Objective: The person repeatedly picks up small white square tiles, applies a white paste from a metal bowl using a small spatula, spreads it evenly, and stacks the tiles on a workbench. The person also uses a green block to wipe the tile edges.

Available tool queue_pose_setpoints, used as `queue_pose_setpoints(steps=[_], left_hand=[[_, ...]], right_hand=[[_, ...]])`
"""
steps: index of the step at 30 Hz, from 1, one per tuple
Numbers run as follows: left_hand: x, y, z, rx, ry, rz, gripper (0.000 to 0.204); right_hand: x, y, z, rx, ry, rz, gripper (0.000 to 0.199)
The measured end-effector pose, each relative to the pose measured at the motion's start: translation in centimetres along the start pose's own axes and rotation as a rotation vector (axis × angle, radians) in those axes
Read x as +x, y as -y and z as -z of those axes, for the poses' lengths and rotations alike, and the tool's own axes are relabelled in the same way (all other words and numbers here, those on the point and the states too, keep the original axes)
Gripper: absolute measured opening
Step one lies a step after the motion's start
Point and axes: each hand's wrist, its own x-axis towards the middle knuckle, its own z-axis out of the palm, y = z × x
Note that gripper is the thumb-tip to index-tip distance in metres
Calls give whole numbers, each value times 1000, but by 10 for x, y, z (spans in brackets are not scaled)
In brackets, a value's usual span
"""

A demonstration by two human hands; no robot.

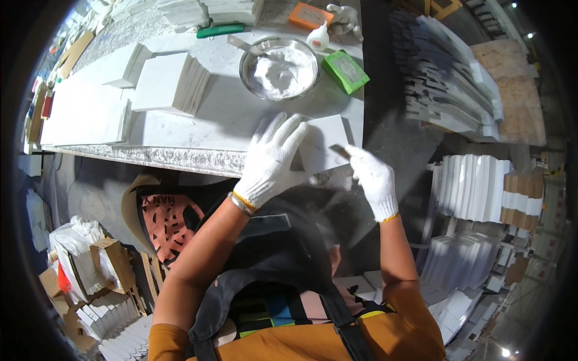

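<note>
2 gloved hands on tile

A long workbench with a pale marble top and a speckled granite edge runs out to the left of the fingers. Beyond the fingertips, farther up the bench, sit a round metal bowl of white paste, a green sponge block and a small white glue bottle. Left of the fingers lie stacks of white square tiles. Right of the fingers, racks of white stone slabs stand on edge, with more stacked below them. The dusty grey floor shows under the bench edge, with cardboard boxes lower left. Bright lamps glare at the far right rim
</note>
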Motion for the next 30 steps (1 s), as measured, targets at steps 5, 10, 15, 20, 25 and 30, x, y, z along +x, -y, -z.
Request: queue_pose_setpoints(steps=[5,10,15,20,25,30], left_hand=[[0,-1,0,-11,1,0,92],[0,1,-1,-8,-6,-1,91],[1,0,0,-1,-6,-3,92],[0,-2,1,3,-13,-8,91],[0,-3,2,7,-21,-7,92],[3,-2,1,25,-19,-22,92]], right_hand=[[-4,0,-5,36,-20,-117,26],[-7,-3,-6,-66,-35,44,25],[-8,-2,-10,61,-54,-57,27],[-35,1,-17,-59,84,87,30],[-20,4,-2,129,-81,-97,29],[9,-8,10,45,-36,-61,28]])
